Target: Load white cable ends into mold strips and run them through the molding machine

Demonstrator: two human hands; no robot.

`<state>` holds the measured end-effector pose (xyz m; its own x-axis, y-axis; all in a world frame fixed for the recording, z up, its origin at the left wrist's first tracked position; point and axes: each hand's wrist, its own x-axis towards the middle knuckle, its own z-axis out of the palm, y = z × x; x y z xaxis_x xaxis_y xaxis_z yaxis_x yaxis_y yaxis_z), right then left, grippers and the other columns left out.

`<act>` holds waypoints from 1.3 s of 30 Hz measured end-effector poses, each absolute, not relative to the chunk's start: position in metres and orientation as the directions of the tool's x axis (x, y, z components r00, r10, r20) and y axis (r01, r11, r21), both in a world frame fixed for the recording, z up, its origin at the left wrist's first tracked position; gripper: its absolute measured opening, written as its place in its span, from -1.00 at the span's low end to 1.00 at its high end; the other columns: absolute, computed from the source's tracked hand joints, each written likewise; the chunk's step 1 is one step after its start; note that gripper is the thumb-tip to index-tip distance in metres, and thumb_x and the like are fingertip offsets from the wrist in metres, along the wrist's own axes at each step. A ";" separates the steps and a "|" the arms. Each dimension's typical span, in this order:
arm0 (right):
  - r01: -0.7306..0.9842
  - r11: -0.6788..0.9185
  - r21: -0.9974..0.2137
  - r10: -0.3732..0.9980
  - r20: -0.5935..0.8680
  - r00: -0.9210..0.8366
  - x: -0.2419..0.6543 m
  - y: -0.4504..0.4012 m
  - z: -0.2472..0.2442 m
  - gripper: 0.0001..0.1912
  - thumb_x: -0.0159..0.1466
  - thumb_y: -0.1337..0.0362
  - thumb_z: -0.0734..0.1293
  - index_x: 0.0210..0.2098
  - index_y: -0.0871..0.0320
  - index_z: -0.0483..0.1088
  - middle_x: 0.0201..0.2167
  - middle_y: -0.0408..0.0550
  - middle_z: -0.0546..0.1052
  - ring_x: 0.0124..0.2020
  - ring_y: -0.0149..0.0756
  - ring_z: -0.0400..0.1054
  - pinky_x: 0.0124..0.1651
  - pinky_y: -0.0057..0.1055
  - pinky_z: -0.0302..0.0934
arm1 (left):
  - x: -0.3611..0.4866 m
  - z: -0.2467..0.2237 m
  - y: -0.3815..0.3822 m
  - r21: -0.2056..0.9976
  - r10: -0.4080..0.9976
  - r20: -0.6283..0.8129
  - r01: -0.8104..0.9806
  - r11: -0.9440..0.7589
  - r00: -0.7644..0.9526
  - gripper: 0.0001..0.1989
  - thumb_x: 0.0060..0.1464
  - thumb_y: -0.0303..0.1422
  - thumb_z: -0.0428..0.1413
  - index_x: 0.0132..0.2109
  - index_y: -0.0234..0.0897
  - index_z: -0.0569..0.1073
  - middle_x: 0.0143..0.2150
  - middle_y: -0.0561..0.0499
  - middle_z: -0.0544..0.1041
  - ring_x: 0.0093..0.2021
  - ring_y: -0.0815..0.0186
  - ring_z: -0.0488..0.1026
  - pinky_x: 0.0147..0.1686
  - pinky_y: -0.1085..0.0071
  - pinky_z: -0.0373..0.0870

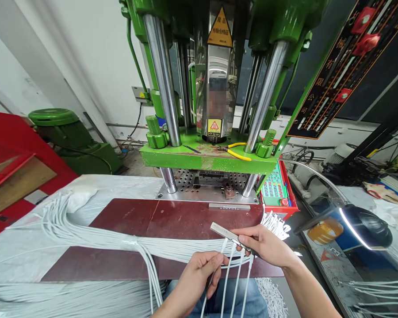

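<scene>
My right hand [265,244] grips a slim metal bar [220,230] between thumb and fingers, held tilted above the brown board [182,219]. Several white cables [237,282] hang down from the bar's near edge, their upper ends set in it. Just left of them, my left hand [202,270] pinches a white cable whose tail runs down below the fingers; its tip is hidden by the hand. Behind both hands, a thick bundle of white cables [179,247] lies across the board, tied near its middle.
A green press [185,157] stands ahead, with yellow-handled pliers [239,154] on its plate. A slotted metal strip [229,206] lies at the board's back edge. A red control box [278,194] is at right, near a lamp [365,225]. More cables [69,300] lie at front left.
</scene>
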<state>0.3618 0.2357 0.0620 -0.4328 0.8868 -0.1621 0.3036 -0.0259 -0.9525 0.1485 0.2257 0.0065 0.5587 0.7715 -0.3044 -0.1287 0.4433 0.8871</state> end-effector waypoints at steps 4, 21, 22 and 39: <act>0.354 -0.011 -0.935 0.898 -0.165 -0.409 0.360 0.236 0.062 -0.58 0.35 0.05 0.21 0.12 0.05 0.39 -0.45 -0.15 0.42 -0.47 -0.40 0.18 -0.37 -0.46 0.10 | 0.149 0.006 0.226 0.886 0.774 -0.310 -0.126 0.445 0.551 -0.54 0.00 0.02 0.13 -0.36 -0.37 0.47 -0.70 0.17 0.25 -0.79 0.54 0.05 -0.73 0.52 -0.13; 0.564 0.230 -0.793 0.896 -0.053 -0.440 0.363 0.283 0.078 -0.62 0.35 0.15 0.18 0.06 0.10 0.45 -0.03 -0.07 0.54 -0.09 -0.14 0.42 -0.04 -0.30 0.24 | 0.165 -0.047 0.198 0.722 0.506 -0.358 -0.111 0.683 0.785 -0.41 -0.17 0.06 0.28 -0.19 -0.39 0.50 -0.49 -0.02 0.53 -0.57 0.50 0.29 -0.50 0.54 0.08; 0.561 0.244 -0.791 0.887 -0.052 -0.459 0.361 0.287 0.078 -0.62 0.35 0.17 0.17 0.07 0.09 0.44 -0.02 -0.08 0.53 -0.06 -0.15 0.42 -0.02 -0.29 0.24 | 0.166 -0.050 0.200 0.725 0.517 -0.366 -0.111 0.680 0.774 -0.40 -0.18 0.08 0.26 -0.21 -0.39 0.50 -0.53 0.01 0.50 -0.61 0.52 0.24 -0.54 0.53 0.04; 0.941 0.194 -0.277 0.980 0.021 -0.197 0.310 0.410 0.055 -0.65 0.35 0.36 0.12 0.07 0.19 0.36 0.01 0.15 0.46 0.06 -0.07 0.32 0.11 -0.23 0.12 | 0.172 0.005 0.332 0.771 0.716 -0.372 -0.234 0.593 0.590 -0.59 -0.18 -0.14 0.25 -0.30 -0.41 0.44 -0.58 -0.01 0.49 -0.62 0.28 0.45 -0.57 0.35 0.40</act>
